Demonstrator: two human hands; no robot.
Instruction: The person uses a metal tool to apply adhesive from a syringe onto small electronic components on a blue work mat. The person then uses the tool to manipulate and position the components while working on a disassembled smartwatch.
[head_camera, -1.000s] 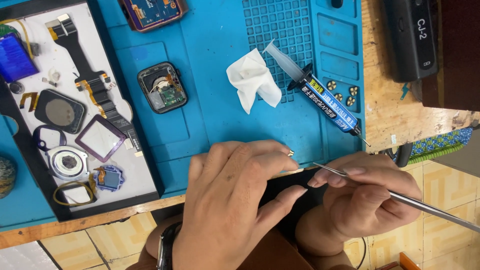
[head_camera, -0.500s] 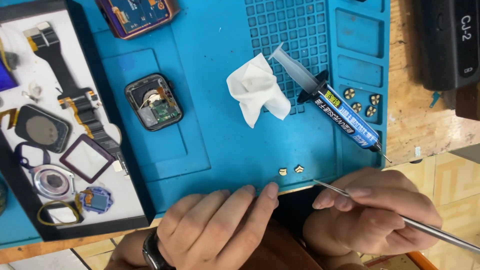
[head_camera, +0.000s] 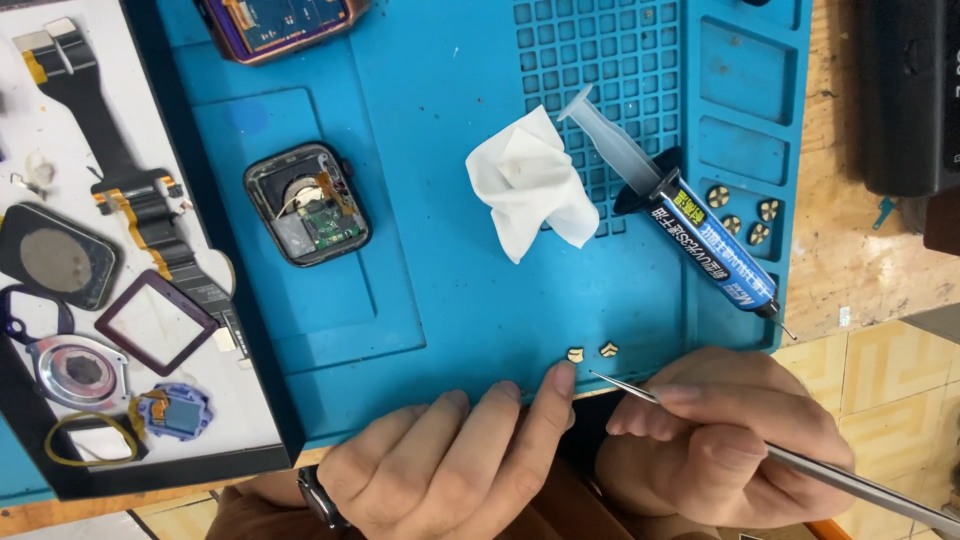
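Two tiny gold-coloured metal pieces (head_camera: 591, 352) lie side by side on the blue mat (head_camera: 450, 300), close to its near edge; each looks like a small, pale brass tab with a notched outline. My left hand (head_camera: 450, 465) rests flat with loose fingers, its index fingertip just beside the left piece. My right hand (head_camera: 720, 430) grips slim metal tweezers (head_camera: 800, 462), the tip just below the right piece. Farther up the mat lie a crumpled white tissue (head_camera: 525, 185), a blue syringe tube (head_camera: 690, 225) and an opened watch body (head_camera: 305, 203).
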